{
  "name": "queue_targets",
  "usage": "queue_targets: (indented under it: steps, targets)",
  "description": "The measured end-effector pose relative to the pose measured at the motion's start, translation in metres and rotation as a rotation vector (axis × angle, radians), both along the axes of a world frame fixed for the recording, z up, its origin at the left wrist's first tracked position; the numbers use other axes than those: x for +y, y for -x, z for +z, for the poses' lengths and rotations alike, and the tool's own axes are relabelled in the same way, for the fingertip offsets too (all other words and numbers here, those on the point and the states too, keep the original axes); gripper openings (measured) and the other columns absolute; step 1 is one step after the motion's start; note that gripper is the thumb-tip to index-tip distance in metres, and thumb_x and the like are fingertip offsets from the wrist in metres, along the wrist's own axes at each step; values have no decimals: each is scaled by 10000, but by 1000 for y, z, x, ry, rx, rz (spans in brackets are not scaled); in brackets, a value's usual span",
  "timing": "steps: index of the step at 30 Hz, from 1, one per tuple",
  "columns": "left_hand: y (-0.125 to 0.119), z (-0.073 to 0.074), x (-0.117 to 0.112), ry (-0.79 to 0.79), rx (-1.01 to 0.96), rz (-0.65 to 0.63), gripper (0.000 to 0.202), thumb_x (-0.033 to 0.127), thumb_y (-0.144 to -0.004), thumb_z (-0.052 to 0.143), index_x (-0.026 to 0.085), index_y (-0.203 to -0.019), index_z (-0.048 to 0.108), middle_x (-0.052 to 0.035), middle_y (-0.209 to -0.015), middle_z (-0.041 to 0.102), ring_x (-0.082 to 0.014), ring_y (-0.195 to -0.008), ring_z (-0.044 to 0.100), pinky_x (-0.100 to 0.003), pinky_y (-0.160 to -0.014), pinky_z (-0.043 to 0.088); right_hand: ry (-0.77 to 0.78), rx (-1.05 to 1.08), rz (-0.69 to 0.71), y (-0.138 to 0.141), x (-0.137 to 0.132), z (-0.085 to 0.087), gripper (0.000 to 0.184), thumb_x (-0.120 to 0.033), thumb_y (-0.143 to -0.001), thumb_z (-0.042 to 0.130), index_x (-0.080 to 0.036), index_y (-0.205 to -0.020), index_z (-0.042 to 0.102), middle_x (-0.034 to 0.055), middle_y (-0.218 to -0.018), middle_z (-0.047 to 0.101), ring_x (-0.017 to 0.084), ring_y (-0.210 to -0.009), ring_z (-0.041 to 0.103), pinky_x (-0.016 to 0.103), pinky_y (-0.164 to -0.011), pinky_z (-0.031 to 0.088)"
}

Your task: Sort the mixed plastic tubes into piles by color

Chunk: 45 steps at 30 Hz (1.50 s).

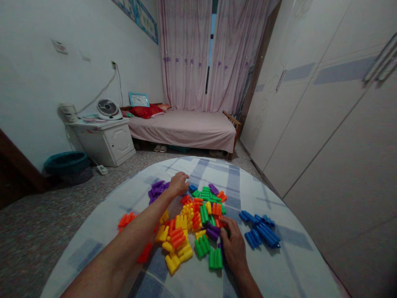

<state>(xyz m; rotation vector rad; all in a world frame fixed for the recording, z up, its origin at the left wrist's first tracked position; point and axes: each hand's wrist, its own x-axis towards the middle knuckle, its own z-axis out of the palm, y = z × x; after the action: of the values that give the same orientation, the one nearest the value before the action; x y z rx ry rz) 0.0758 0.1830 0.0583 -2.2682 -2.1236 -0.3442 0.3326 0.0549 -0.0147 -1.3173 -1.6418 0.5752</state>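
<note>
A mixed pile of plastic toy building blocks (187, 213), in yellow, orange, green and purple, lies on the round table. My left hand (179, 183) is at the far side, between a group of purple blocks (157, 190) and a blue block (192, 188). Its fingers are slightly bent and apart, and I see nothing in them. At the pile's right edge, my right hand (234, 244) rests with thumb and fingers apart, beside purple blocks (213, 232) and orange ones. Part of another purple block is hidden beneath it.
Blue blocks (262, 231) are grouped to the right on the checked tablecloth (273, 273). Orange blocks (125, 220) lie left, partly behind my left forearm. Beyond the table stand a bed (189, 126), a white cabinet (119, 142) with a fan (108, 108), and a bin (68, 165).
</note>
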Motion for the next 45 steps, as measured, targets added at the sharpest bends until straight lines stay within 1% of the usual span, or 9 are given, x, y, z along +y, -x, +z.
queue_targets:
  steps: [4, 7, 12, 17, 24, 31, 39, 42, 45]
  targets:
    - [-50, -1, 20, 11, -51, -222, 391, 234, -805, 485, 190, -1182, 581, -60, -1287, 540, -176, -1216, 447, -274, -1055, 324, 8, 1, 3, 0, -1, 0, 265, -232, -812, 448, -203, -1010, 623, 73, -1108, 614, 215, -1077, 556, 369, -963, 421]
    - [-82, -7, 29, 63, -67, -344, 449, 213, -757, 531, 200, -1205, 569, -58, -1283, 549, -183, -1216, 455, -273, -1048, 337, 4, -4, -1, 0, -1, 0, 267, -220, -810, 447, -202, -1010, 623, 71, -1102, 614, 210, -1078, 554, 363, -959, 424]
    - [-108, -17, 37, 171, -80, -361, 477, 226, -713, 576, 186, -1188, 581, -88, -1182, 610, -219, -1117, 539, -304, -947, 430, -7, -5, -4, 0, -1, -1, 274, -200, -802, 448, -199, -1011, 625, 70, -1093, 618, 204, -1072, 556, 353, -954, 429]
    - [-109, -21, 37, 198, -116, -292, 412, 333, -731, 604, 210, -1124, 625, -89, -1146, 619, -217, -1016, 595, -286, -870, 456, 1, 15, -10, 1, -2, 1, 271, -196, -798, 445, -203, -998, 628, 71, -1087, 622, 208, -1064, 561, 361, -956, 428]
    - [-104, -24, 35, 181, -178, -232, 333, 263, -751, 590, 215, -1076, 646, -82, -1084, 661, -217, -1020, 598, -282, -857, 447, 13, 16, -3, 2, -2, 3, 271, -197, -804, 441, -206, -1007, 621, 74, -1094, 617, 217, -1078, 551, 374, -966, 417]
    - [-106, -28, 39, 167, -256, -168, 411, 234, -696, 631, 192, -1106, 630, -80, -1032, 693, -213, -1005, 606, -286, -851, 443, 2, 9, 8, 1, 0, 0, 274, -204, -808, 448, -206, -1020, 622, 69, -1113, 611, 207, -1091, 546, 347, -967, 415]
    - [-104, -24, 38, 147, -399, -121, 198, 217, -673, 634, 175, -859, 687, -48, -894, 707, -180, -859, 630, -255, -749, 459, 1, 19, 16, 0, -1, 2, 267, -207, -812, 448, -210, -1014, 622, 70, -1100, 613, 211, -1077, 551, 359, -958, 423]
    - [-95, -18, 36, 101, -473, -91, 174, 237, -712, 609, 169, -856, 679, -35, -850, 706, -161, -794, 630, -246, -700, 459, 4, 20, 5, 0, -1, 2, 260, -219, -805, 458, -212, -1005, 625, 71, -1098, 618, 218, -1071, 556, 371, -957, 425]
    - [-69, -7, 29, 30, -532, -23, 211, 262, -774, 550, 161, -920, 664, -23, -850, 704, -136, -766, 627, -225, -669, 455, 4, 17, 8, 1, -1, 2, 262, -220, -805, 454, -210, -1006, 622, 73, -1099, 617, 220, -1073, 556, 380, -966, 419]
